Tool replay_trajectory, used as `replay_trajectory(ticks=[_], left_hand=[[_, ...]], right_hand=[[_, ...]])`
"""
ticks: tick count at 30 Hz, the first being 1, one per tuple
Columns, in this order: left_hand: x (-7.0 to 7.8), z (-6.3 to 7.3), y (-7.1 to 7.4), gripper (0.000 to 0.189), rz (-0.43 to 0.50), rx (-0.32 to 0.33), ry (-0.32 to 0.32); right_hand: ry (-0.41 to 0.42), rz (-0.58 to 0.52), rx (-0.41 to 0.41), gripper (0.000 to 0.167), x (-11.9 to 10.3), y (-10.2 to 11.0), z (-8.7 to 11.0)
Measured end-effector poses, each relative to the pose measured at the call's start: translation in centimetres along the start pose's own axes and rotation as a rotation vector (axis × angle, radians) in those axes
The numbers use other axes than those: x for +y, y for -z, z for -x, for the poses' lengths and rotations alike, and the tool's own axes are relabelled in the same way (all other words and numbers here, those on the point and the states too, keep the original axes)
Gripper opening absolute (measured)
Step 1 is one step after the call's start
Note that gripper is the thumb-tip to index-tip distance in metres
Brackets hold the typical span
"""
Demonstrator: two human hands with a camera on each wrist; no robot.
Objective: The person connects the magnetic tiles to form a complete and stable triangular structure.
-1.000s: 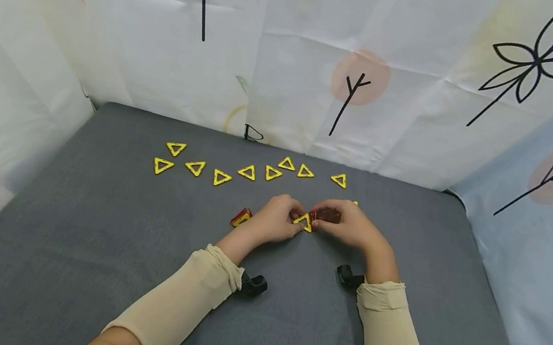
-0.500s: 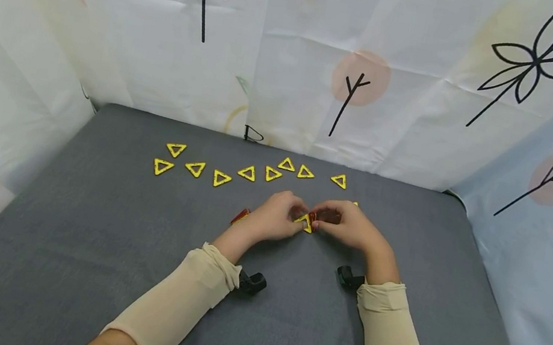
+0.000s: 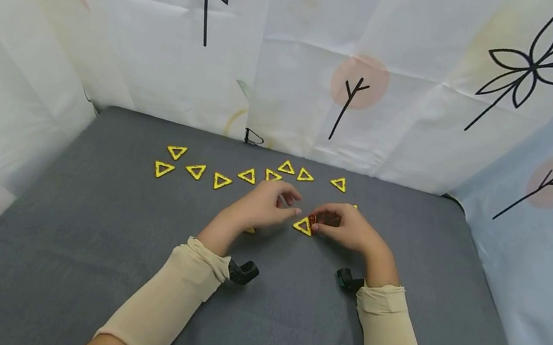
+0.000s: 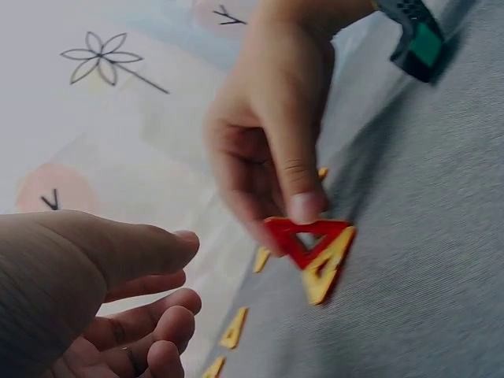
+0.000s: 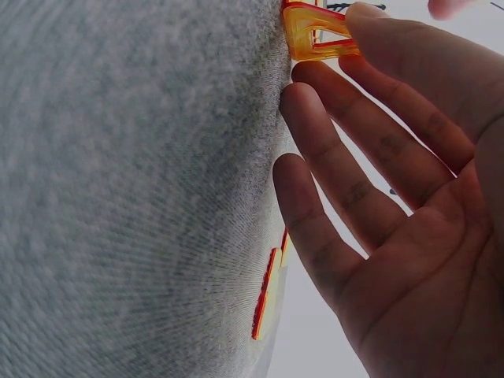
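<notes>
red was the triangle (image 4: 287,239) that the right hand (image 3: 349,229) pinched, just right of the middle of the head view. a yellow triangle (image 3: 302,230) touched its edge; whether it lay flat on the grey cloth (image 3: 81,225) was hard to tell. the left hand (image 3: 262,204) was free near the middle, its fingers loose. more yellow pieces (image 3: 216,181) made a bumpy row across the middle, above the hands.

Red hollow triangle (image 4: 300,253), tipped up on edge, pinched by the right hand (image 3: 349,227)! And meeting it edge to edge, a yellow hollow triangle (image 3: 296,225), one corner pointing towards the left hand (image 3: 264,204), just clear of it.
</notes>
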State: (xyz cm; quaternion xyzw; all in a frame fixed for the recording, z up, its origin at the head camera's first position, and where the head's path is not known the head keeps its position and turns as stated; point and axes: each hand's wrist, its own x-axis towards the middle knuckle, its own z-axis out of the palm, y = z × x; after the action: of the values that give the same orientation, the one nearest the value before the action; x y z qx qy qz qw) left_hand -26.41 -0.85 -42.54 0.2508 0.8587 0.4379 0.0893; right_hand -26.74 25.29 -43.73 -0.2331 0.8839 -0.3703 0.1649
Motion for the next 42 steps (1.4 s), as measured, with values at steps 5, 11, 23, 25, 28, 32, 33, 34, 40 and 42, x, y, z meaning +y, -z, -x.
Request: replay_trajectory(ticks=[5,11,23,25,28,32,33,34,40,42], left_hand=[[0.1,0.5,1.1,0.028,0.021,0.015,-0.016],[-0.2,0.8,2.3,0.03,0.04,0.036,0.021],[-2.8,2.0,6.0,0.026,0.05,0.159,0.101],[-3.4,2.2,6.6,0.027,0.049,0.174,0.121],[-4.3,2.5,7.3,0.028,0.027,0.197,0.145],[-5.6,3.1,8.2,0.029,-0.018,0.204,0.181],[-5.9,3.3,8.4,0.03,-0.026,0.202,0.188],[-6.3,3.4,8.6,0.03,-0.034,0.197,0.198],[-7.7,3.9,9.1,0.033,-0.074,0.188,0.25],[-8.2,4.0,9.2,0.033,-0.086,0.191,0.266]], right_hand=[[0.0,-0.012,0.005,0.029,-0.1,0.1,0.0],[-0.007,-0.005,0.008,0.029,0.0,0.0,0.0],[-0.001,0.007,0.013,0.029,0.2,-0.1,0.1],[-0.001,0.004,0.011,0.029,0.2,-0.1,0.1],[-0.003,0.006,0.013,0.03,0.1,0.0,0.1],[-0.002,0.004,0.014,0.03,0.1,0.0,0.1],[-0.001,0.004,0.012,0.029,0.1,0.0,0.0],[0.001,0.002,0.011,0.029,0.0,-0.1,0.0],[-0.003,-0.004,0.014,0.03,0.0,-0.1,0.0],[-0.004,-0.005,0.014,0.03,0.0,-0.1,0.0]])
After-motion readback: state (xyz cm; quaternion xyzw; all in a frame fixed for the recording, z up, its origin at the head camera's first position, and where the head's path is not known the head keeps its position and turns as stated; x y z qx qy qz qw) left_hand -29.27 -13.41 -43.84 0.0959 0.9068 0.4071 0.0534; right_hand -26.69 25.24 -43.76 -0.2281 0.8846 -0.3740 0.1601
